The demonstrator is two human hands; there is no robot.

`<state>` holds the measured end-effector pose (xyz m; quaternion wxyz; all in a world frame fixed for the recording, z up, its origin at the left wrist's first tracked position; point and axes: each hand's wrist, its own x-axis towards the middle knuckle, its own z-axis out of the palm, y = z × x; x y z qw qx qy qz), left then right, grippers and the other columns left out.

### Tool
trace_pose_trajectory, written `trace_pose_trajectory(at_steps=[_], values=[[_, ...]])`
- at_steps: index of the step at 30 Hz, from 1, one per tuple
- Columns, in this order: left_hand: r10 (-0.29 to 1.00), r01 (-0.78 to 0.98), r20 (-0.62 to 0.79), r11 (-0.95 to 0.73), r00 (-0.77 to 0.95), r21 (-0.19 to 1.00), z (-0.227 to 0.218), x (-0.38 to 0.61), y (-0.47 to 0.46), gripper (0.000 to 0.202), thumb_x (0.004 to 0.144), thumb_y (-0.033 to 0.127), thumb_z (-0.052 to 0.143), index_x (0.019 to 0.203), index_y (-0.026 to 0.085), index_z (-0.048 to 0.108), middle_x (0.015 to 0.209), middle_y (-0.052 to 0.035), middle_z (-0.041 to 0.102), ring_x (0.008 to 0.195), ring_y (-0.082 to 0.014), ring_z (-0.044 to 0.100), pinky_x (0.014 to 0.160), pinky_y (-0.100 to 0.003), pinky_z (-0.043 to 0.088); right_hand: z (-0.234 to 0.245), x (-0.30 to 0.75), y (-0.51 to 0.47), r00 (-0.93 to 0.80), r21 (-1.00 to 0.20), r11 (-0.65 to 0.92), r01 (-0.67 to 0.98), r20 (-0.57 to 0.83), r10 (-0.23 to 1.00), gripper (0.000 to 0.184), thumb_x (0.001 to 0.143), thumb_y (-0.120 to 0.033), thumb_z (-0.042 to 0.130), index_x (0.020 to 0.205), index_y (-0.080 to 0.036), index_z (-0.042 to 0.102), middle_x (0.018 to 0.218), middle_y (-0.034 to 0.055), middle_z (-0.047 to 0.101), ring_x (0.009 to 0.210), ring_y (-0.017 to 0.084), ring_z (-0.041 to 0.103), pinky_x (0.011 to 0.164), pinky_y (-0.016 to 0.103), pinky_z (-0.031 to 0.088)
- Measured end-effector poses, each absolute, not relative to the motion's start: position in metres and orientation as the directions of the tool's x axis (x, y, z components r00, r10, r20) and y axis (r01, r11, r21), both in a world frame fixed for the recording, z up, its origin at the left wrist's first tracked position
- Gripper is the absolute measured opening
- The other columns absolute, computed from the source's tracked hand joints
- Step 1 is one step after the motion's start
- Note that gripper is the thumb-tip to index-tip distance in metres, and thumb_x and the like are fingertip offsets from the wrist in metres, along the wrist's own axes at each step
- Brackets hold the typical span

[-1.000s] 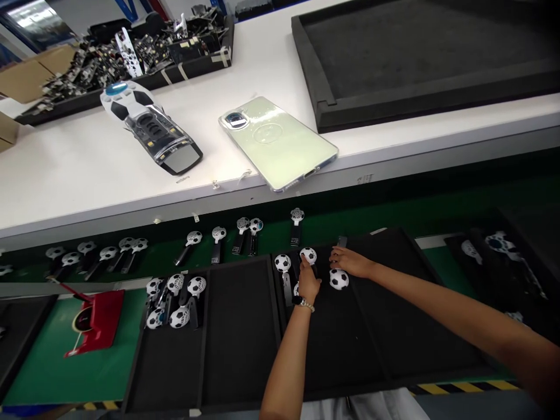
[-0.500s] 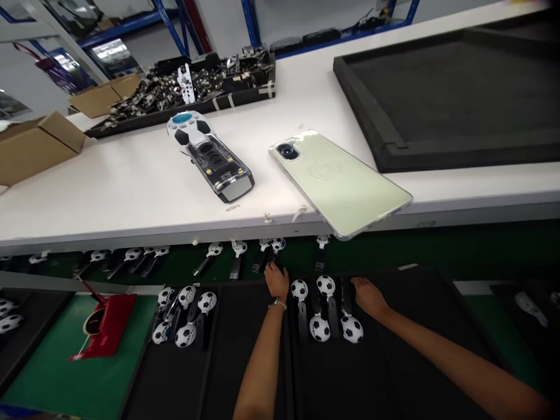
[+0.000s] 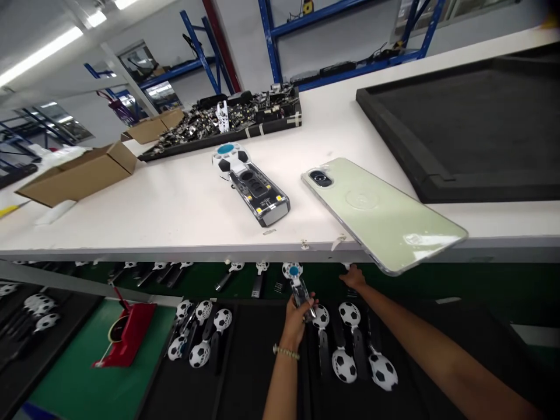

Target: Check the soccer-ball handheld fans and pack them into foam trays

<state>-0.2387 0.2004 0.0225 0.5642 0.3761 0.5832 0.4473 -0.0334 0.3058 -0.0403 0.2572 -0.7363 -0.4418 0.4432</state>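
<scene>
As we look down past the bench's front edge (image 3: pixel 184 252), our left hand (image 3: pixel 295 324) rises from the bottom of the view, forearm close to upright, fingers clenched round the clear stem of a ball-headed piece (image 3: pixel 298 287). That piece stands tilted in the grip, its black-and-white head, marked with a blue dot, pointing away from us and sitting just below the bench edge. A beaded bracelet (image 3: pixel 286 352) circles the left wrist. Our right arm (image 3: pixel 437 350) slants in low from the lower right, and the right hand (image 3: pixel 353 278) lies palm down over the green belt (image 3: pixel 394 286), just beyond the far rim of a black tray (image 3: pixel 262 373), with its fingers loosely curled. We cannot tell whether it holds anything. Four more ball-headed pieces (image 3: pixel 344 366) lie in the tray between and beside our forearms, the nearest just right of the left hand. A narrow gap separates both hands from the bench edge above them. On the bench, a pale green phone (image 3: pixel 380 216) lies angled, its lower corner reaching past the front edge in this view, close above the right hand. A larger ball-patterned model (image 3: pixel 251 184) lies beside it, well apart from both hands.
</scene>
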Motion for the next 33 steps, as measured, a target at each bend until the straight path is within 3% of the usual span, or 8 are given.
trace_pose_trajectory(at_steps=[4,6,9,11,14,17,25,33], values=[[0.959,-0.376,-0.266,0.212,-0.098,0.902,0.046,-0.228,0.148,0.07,0.057,0.032,0.081,0.116,0.025,0.044,0.121,-0.0122,0.059,0.081,-0.0208,0.066,0.072,-0.034,0.054,0.004,-0.019,0.277,-0.021,-0.905,-0.386,0.181,-0.396,0.918,0.032,0.056,-0.02,0.054,0.088,-0.015,0.058,0.089,0.0093,0.064,0.087,0.025,0.062,0.073,0.034,0.049],[0.955,-0.434,-0.276,0.203,-0.11,0.878,0.065,-0.217,0.132,0.078,0.06,0.033,0.079,0.126,0.03,0.037,0.123,-0.0108,0.057,0.076,-0.0177,0.065,0.067,-0.031,0.053,0.036,-0.016,0.25,-0.153,-0.929,-0.362,-0.074,-0.348,0.925,0.034,0.054,-0.019,0.052,0.087,-0.016,0.058,0.087,0.0057,0.063,0.083,0.021,0.062,0.075,0.031,0.049],[0.951,-0.524,-0.306,0.24,-0.041,0.817,0.101,-0.193,0.118,0.07,0.074,0.043,0.067,0.131,0.031,0.03,0.106,-0.0068,0.064,0.068,-0.0146,0.063,0.061,-0.029,0.051,0.093,-0.015,0.205,-0.396,-0.673,-0.441,-0.593,-0.234,0.888,0.034,0.059,-0.026,0.056,0.092,-0.018,0.057,0.084,0.0031,0.06,0.074,0.018,0.058,0.07,0.033,0.049],[0.961,-0.576,-0.272,0.246,0.043,0.779,0.126,-0.177,0.113,0.057,0.078,0.053,0.057,0.126,0.026,0.04,0.092,-0.0051,0.065,0.065,-0.0145,0.061,0.058,-0.028,0.05,0.128,-0.014,0.18,-0.519,-0.47,-0.517,-0.715,-0.137,0.844,0.031,0.068,-0.039,0.055,0.089,-0.016,0.057,0.077,0.0032,0.056,0.065,0.016,0.054,0.061,0.032,0.049],[0.954,-0.61,-0.22,0.3,0.205,0.733,0.157,-0.158,0.107,0.056,0.08,0.064,0.044,0.104,0.015,0.056,0.071,-0.0048,0.061,0.059,-0.0146,0.057,0.056,-0.027,0.047,0.167,-0.011,0.154,-0.576,-0.353,-0.549,-0.758,-0.033,0.817,0.036,0.077,-0.048,0.046,0.086,-0.014,0.055,0.07,0.0027,0.051,0.058,0.014,0.047,0.052,0.029,0.045],[0.939,-0.635,-0.181,0.332,0.292,0.698,0.177,-0.148,0.097,0.059,0.082,0.065,0.036,0.095,0.013,0.059,0.067,-0.006,0.06,0.061,-0.0155,0.057,0.057,-0.027,0.047,0.185,-0.004,0.138,-0.577,-0.332,-0.537,-0.776,0.027,0.816,0.037,0.08,-0.049,0.043,0.086,-0.015,0.052,0.07,0.0027,0.049,0.057,0.014,0.045,0.05,0.027,0.044],[0.91,-0.603,-0.182,0.386,0.372,0.698,0.189,-0.139,0.074,0.058,0.088,0.06,0.029,0.092,0.012,0.062,0.068,-0.0065,0.06,0.064,-0.0163,0.057,0.062,-0.029,0.047,0.19,0.013,0.112,-0.593,-0.421,-0.507,-0.752,0.096,0.799,0.042,0.08,-0.054,0.038,0.086,-0.014,0.05,0.071,0.0034,0.048,0.058,0.015,0.046,0.052,0.028,0.043],[0.928,-0.576,-0.205,0.355,0.31,0.736,0.189,-0.144,0.064,0.05,0.088,0.056,0.035,0.103,0.014,0.059,0.079,-0.0081,0.063,0.072,-0.0185,0.06,0.065,-0.032,0.049,0.197,0.019,0.102,-0.646,-0.474,-0.554,-0.684,0.041,0.763,0.054,0.083,-0.061,0.029,0.091,-0.014,0.053,0.076,0.0058,0.052,0.065,0.018,0.052,0.059,0.035,0.049]])
